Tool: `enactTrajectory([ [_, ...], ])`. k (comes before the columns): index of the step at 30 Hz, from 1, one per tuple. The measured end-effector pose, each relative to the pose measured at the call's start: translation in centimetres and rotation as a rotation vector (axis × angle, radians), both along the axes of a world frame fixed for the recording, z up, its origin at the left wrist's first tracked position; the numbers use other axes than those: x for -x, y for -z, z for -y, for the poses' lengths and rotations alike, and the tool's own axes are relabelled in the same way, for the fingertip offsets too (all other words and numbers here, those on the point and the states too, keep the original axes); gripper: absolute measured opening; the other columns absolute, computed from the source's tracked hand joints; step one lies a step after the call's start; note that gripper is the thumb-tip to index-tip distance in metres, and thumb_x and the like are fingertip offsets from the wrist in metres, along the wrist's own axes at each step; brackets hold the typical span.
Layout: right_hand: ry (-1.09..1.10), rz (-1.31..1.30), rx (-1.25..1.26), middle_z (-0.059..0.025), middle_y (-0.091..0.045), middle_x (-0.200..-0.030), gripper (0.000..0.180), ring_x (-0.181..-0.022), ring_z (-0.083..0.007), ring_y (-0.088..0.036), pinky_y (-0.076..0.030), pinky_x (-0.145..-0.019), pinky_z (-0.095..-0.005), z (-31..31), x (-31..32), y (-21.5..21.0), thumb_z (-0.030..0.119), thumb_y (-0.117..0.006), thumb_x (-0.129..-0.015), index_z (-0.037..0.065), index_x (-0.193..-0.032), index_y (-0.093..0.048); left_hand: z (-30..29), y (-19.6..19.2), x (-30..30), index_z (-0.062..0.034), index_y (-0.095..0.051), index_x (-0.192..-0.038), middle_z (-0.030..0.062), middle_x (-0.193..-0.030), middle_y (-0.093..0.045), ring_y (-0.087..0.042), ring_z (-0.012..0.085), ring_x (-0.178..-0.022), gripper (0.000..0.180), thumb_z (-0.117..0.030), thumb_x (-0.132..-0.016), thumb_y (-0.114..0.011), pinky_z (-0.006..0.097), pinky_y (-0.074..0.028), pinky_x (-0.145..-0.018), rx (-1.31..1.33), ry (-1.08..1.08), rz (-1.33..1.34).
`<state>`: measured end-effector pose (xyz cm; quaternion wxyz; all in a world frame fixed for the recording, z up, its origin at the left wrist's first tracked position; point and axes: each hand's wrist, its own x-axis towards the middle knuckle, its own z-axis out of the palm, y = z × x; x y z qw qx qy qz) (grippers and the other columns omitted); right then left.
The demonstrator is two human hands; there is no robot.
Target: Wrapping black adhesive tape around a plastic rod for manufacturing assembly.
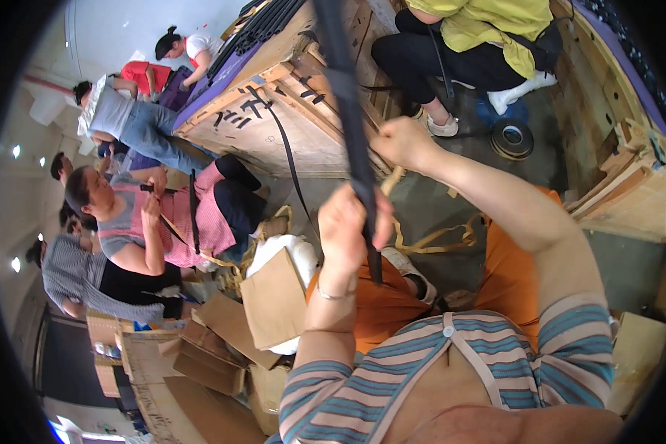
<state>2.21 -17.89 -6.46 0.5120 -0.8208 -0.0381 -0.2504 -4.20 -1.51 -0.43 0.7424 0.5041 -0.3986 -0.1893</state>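
A long black strip [345, 89], flat and narrow, slants from the top edge of the view down past my lap. My left hand [346, 226] is closed around its lower part, and a short end sticks out below the fist. Just beyond and to the right, my right hand [407, 145] is clenched close beside the strip. What its fingers grip is hidden. A thin yellowish ribbon [392, 180] shows right under that fist; whether the hand holds it I cannot tell.
Wooden crates [296, 122] stand ahead, with black strips on top, and another wooden crate [607, 170] at the right. A tape roll [511, 139] lies on the floor. Cardboard [277, 300] and yellowish ribbons are heaped at the left. Co-workers sit ahead and left.
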Motion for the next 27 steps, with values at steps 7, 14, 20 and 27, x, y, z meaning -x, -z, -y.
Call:
enactTrajectory([
  [7,-0.541,-0.26,-0.539,0.0027,-0.048,-0.063,0.028,-0.054,-0.0073,-0.042,-0.036,-0.05,-0.0221,-1.1,3.3,-5.9,0.026,-0.049,-0.09,0.0,-0.085,-0.06,0.1,-0.7,-0.8,-0.0024,-0.042,-0.083,0.0035,-0.054,-0.036,-0.03,0.0106,-0.033,0.038,-0.035,-0.096,-0.027,0.022,-0.026,-0.028,0.252,0.303,-0.534],
  [14,-0.615,-0.032,-0.45,-0.0011,-0.057,-0.079,0.032,-0.07,-0.0046,-0.051,-0.043,-0.061,-0.0182,-1.8,6.0,-8.7,0.018,-0.062,-0.084,-0.005,-0.105,-0.052,-0.1,-0.1,-0.9,-0.0043,-0.043,-0.082,0.0037,-0.051,-0.036,-0.029,0.0105,-0.033,0.04,-0.04,-0.095,-0.028,0.022,-0.024,-0.028,0.203,0.205,-0.643],
  [20,-0.813,-0.17,-0.722,0.0012,-0.054,-0.074,0.033,-0.054,0.0002,-0.04,-0.031,-0.045,-0.0142,-0.8,6.0,-9.1,0.015,-0.063,-0.083,-0.002,-0.109,-0.052,0.3,-0.1,-1.2,-0.0045,-0.043,-0.081,0.0034,-0.05,-0.037,-0.026,0.0106,-0.031,0.036,-0.034,-0.095,-0.027,0.022,-0.021,-0.027,0.225,0.307,-0.635],
  [27,-0.951,-0.219,-0.891,0.0006,-0.052,-0.07,0.02,-0.05,-0.0002,-0.034,-0.025,-0.041,-0.0152,-0.1,5.9,-8.7,0.016,-0.062,-0.084,-0.001,-0.094,-0.057,0.7,0.0,-1.1,-0.0008,-0.042,-0.077,0.0054,-0.05,-0.039,-0.032,0.0113,-0.031,0.018,-0.013,-0.087,-0.033,0.022,-0.028,-0.027,0.44,0.654,-0.843],
])
